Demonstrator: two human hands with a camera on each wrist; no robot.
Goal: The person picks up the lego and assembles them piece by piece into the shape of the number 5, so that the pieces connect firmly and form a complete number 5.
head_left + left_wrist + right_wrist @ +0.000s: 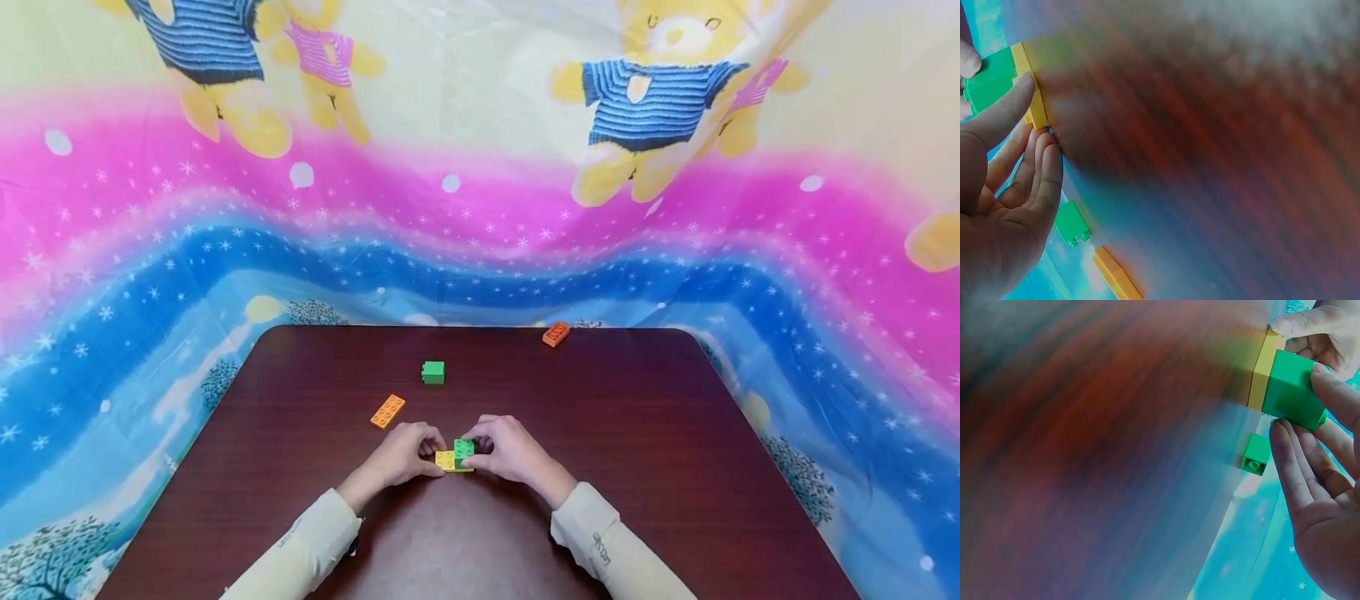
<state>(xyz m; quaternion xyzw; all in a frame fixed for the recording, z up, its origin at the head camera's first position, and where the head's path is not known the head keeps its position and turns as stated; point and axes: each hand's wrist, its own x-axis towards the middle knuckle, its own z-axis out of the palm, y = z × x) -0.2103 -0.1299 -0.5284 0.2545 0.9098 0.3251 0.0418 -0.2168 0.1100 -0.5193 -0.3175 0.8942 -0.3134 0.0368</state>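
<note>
A flat yellow plate block [444, 460] lies on the table in front of the person. On its right end sits a green building block [463, 451], studs up. My left hand [408, 452] pinches the plate's left end; in the left wrist view its thumb lies along the yellow plate [1039, 114]. The right hand [512, 450] grips the green block between thumb and fingers. Seen from the right wrist, the green block [1291, 390] stands flush against the yellow plate [1260, 382], covering its studs there.
Beyond the left hand lies an orange studded plate [387, 411]. Farther back a second green block [433, 372] rests on its side. An orange block [556, 334] is near the back edge of the dark table [637, 417], before a printed cloth [480, 200].
</note>
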